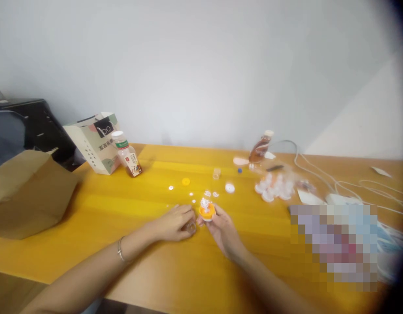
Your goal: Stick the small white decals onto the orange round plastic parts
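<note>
My right hand (pixel 223 230) pinches a small round orange base (pixel 207 213) with a white rim underneath. A white figure-like piece (pixel 205 204) stands up out of the base's middle; its detail is blurred. Close beside it on the left, my left hand (pixel 175 223) rests on the table with its fingers curled round a small clear plastic cup (pixel 191 226). Just beyond the hands lie flat white cut-out pieces (pixel 208 193), a white disc (pixel 230 188), a yellow disc (pixel 186 181), a small clear cylinder (pixel 216 173) and a few tiny white parts (pixel 171 188).
A brown paper bag (pixel 28 192) covers the table's left side. Behind it stand a printed gift bag (pixel 98 146) and a drink bottle (pixel 127 155). Toward the right are a brown bottle (pixel 261 147), a heap of clear-and-white capsules (pixel 275 187), white cables (pixel 314 165) and a blurred-out patch (pixel 335 244).
</note>
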`<state>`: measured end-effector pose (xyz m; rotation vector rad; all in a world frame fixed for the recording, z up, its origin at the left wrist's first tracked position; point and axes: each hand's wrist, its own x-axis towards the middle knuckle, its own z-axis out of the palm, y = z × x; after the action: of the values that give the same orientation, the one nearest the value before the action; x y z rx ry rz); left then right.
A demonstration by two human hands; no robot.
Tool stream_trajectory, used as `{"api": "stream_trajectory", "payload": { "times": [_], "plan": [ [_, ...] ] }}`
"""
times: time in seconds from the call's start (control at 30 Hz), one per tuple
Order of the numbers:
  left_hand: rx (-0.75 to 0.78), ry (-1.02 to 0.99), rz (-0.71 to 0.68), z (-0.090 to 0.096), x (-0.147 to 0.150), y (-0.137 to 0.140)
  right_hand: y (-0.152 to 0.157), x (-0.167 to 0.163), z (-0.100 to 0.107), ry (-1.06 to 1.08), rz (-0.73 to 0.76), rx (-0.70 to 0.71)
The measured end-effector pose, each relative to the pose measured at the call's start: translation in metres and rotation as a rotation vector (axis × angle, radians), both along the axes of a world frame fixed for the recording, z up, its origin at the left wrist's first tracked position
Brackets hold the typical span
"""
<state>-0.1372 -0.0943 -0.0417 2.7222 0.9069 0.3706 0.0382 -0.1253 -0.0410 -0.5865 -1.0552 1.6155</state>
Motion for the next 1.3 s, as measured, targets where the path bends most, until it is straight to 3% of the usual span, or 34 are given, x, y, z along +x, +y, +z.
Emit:
{"api": "stream_trajectory", "payload": {
  "times": [0.17,0.27,0.37,0.5,0.6,0.8,1.03,1.3],
  "plan": [
    [0.156,0.101,0.058,-0.006,-0.003,0.004,0.001,0.001,-0.005,-0.080,-0.059,0.020],
    [0.145,0.085,0.069,-0.003,-0.006,0.006,0.002,0.001,-0.005,-0.081,-0.063,-0.006],
    [0.006,-0.056,0.054,0.008,-0.012,0.007,0.004,0.002,-0.003,-0.098,-0.012,-0.014],
    [-0.259,-0.463,-0.057,0.028,-0.015,0.005,0.005,0.004,0.002,-0.159,0.136,-0.026],
    [-0.316,-0.591,-0.082,0.037,-0.009,-0.001,0.003,0.003,0.001,-0.165,0.162,-0.012],
    [-0.225,-0.652,0.039,0.034,0.003,-0.012,-0.003,-0.005,0.001,-0.049,0.148,-0.017],
    [-0.138,-0.683,0.029,0.022,0.007,-0.012,-0.005,-0.006,-0.005,0.051,0.190,-0.123],
    [-0.154,-0.688,0.023,0.023,0.007,-0.012,-0.001,-0.002,-0.009,0.120,0.304,-0.258]
  ]
}}
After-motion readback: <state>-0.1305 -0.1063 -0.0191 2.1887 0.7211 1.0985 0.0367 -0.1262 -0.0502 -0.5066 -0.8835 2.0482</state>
